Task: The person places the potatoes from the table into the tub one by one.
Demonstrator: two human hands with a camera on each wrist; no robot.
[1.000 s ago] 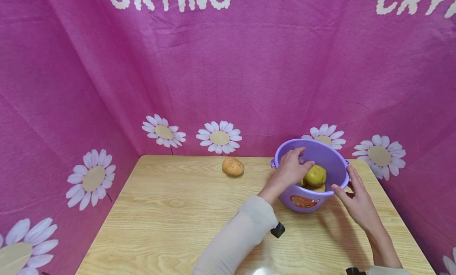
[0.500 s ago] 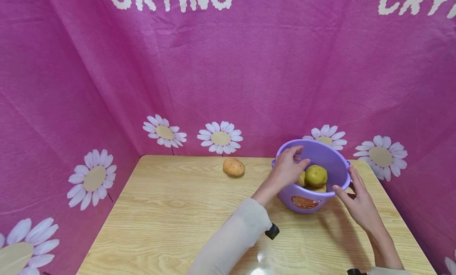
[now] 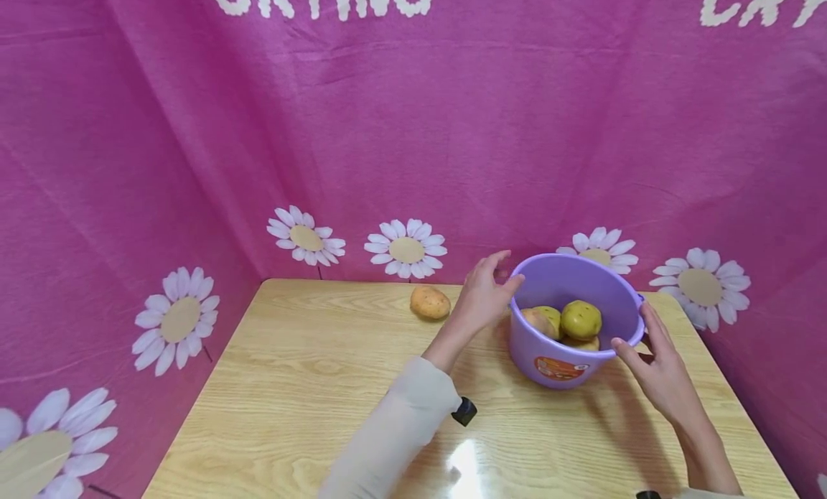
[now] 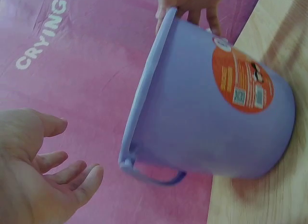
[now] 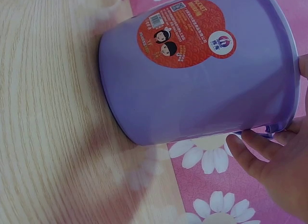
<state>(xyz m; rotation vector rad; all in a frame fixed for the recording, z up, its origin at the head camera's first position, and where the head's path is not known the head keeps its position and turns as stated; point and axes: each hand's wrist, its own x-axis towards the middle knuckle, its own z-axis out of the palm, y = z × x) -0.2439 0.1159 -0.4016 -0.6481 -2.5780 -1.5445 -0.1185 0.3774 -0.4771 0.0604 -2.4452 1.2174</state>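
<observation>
A purple bucket (image 3: pixel 549 359) with an orange label stands on the wooden table, several potatoes (image 3: pixel 581 320) inside, some yellow-green and some tan. My right hand (image 3: pixel 659 373) holds its right rim, thumb on the near side and fingers around the outside by the handle mount. In the right wrist view those fingers (image 5: pixel 255 151) lie under the rim. My left hand (image 3: pixel 481 298) is off the bucket's left side with nothing in it, fingers loosely bent and apart. The left wrist view shows this hand (image 4: pixel 43 171) apart from the rim and the hanging handle (image 4: pixel 154 179).
A single tan potato (image 3: pixel 430 302) lies near the table's back edge, left of my left hand. The light wood table (image 3: pixel 310 384) meets a magenta cloth (image 3: pixel 413 126) printed with white daisies at its back and sides.
My left hand has come out of the bucket and moved left past its rim, uncovering more potatoes inside. The right hand keeps its place on the rim.
</observation>
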